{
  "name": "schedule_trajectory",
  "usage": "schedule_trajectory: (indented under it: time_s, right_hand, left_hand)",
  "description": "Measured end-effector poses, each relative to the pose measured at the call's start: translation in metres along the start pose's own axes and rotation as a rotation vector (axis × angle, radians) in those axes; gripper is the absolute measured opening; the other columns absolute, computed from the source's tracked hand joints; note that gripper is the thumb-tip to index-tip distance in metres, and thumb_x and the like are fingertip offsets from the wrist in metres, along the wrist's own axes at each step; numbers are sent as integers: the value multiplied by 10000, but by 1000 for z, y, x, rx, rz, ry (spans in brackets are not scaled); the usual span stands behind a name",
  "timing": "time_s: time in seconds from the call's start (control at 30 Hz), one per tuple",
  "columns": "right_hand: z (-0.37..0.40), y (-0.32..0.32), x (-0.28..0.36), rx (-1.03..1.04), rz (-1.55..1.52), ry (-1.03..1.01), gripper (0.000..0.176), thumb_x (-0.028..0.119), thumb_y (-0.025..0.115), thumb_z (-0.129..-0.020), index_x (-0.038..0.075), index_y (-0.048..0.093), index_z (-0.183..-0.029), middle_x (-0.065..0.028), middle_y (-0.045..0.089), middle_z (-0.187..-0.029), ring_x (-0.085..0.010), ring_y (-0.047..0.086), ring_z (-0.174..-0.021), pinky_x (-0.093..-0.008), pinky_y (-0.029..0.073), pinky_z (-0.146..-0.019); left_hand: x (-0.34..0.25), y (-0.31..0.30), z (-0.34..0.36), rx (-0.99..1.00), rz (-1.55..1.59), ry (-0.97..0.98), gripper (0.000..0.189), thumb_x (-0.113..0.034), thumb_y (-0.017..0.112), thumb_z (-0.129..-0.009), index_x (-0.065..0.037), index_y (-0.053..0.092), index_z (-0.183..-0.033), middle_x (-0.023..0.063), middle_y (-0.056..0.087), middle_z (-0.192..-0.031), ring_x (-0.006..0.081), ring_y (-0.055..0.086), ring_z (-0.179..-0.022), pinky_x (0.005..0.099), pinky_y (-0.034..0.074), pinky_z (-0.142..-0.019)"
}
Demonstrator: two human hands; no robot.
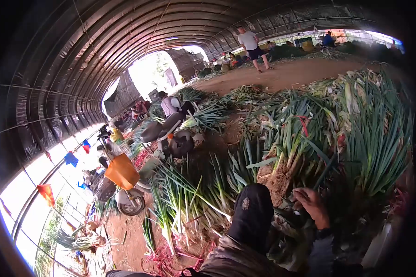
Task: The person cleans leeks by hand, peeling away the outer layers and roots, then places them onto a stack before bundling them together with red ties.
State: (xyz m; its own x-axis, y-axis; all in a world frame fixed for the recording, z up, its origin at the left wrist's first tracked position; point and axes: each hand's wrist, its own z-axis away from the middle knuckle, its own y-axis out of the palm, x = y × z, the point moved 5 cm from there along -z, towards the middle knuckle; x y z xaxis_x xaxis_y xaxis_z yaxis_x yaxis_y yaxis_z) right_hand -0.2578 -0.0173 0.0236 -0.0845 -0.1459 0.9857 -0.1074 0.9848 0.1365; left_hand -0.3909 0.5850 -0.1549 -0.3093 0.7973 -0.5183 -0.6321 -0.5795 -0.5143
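My right hand (311,206), with a dark band at the wrist, is to the right of my dark-trousered knee (252,210). Its fingers are loosely bent and apart, and I make out nothing held in them. Just beyond it stands a bundle of large green onions (289,154), its tangled brown roots (273,184) toward me and a red tie (303,124) around its leaves. Loose green onions (185,217) with white stems lie left of my knee. My left hand is outside the view.
A scooter (130,201) with an orange front panel (122,171) stands to the left. Larger onion heaps (374,138) rise on the right. Red ties (171,263) are strewn on the ground. One person (171,105) is among the onions; another (250,44) stands on the bare earth behind.
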Motion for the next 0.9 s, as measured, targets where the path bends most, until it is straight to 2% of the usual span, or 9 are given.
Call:
schedule_trajectory:
  time_s: [0.07, 0.1, 0.23, 0.37, 0.47, 0.57, 0.7, 0.73, 0.9]
  right_hand:
    - [2, 0, -6, -72, -7, 38, 211, 186, 664, -995, 2, 656, -1099, -20, 674, -881, -100, 661, -693, -256, 533, -613]
    - [3, -1, -12, -160, 9, 33, 223, 216, 661, -999, 3, 653, -1068, -19, 676, -848, -100, 656, -679, -254, 523, -596]
    - [10, 1, -8, -156, -55, 61, 273, 266, 648, -1009, 5, 652, -1087, -30, 710, -854, -97, 659, -689, -245, 506, -593]
    - [16, -4, -2, -240, -56, 31, 272, 272, 653, -1006, 22, 660, -1110, -37, 718, -867, -99, 664, -723, -253, 513, -625]
    - [20, -6, -4, -278, -81, 25, 278, 277, 679, -989, 23, 667, -1102, -43, 718, -856, -96, 654, -665, -254, 512, -602]
    - [21, -7, -11, -307, -78, 37, 280, 308, 675, -984, 46, 672, -1083, -31, 721, -857, -90, 645, -697, -258, 506, -627]
    - [13, -11, -31, -309, -233, 98, 228, 291, 693, -966, 73, 681, -1033, -26, 723, -845, -84, 631, -681, -264, 489, -633]
    - [10, -12, -36, -302, -283, 90, 239, 260, 657, -997, 40, 683, -1087, -57, 717, -860, -90, 620, -633, -250, 475, -588]
    - [9, -22, -56, -358, -464, 79, 202, 235, 666, -986, 38, 685, -1028, -60, 706, -834, -97, 625, -626, -242, 474, -565]
  left_hand:
    - [-15, 3, -12, 14, -12, -6, 255, -201, 670, -979, 0, 661, -1135, 40, 683, -968, 155, 660, -901, 344, 537, -800]
    - [-21, 4, -17, 17, -14, -5, 252, -200, 670, -978, -1, 661, -1132, 40, 683, -969, 156, 660, -902, 344, 537, -800]
    - [-34, 5, -31, 36, -19, 5, 240, -194, 672, -973, -4, 662, -1120, 44, 681, -971, 160, 657, -903, 344, 535, -803]
    - [-34, 7, -44, 60, -18, 17, 229, -188, 674, -968, -8, 662, -1109, 47, 680, -973, 164, 654, -904, 344, 533, -805]
    - [-31, 7, -51, 83, -23, 22, 220, -183, 675, -965, -10, 662, -1100, 49, 679, -975, 167, 651, -905, 343, 531, -806]
    - [-26, 6, -59, 101, -18, 27, 211, -178, 677, -961, -13, 662, -1091, 52, 678, -977, 170, 649, -906, 343, 530, -808]
    - [-17, 9, -67, 127, -13, 25, 200, -172, 678, -956, -16, 663, -1079, 55, 677, -979, 173, 646, -908, 343, 528, -810]
    - [-16, 8, -68, 137, -12, 26, 197, -171, 679, -955, -17, 663, -1076, 56, 677, -980, 174, 646, -908, 343, 528, -811]
    - [7, 18, -75, 213, -19, 20, 182, -163, 681, -949, -21, 663, -1062, 60, 675, -983, 179, 642, -910, 342, 525, -814]
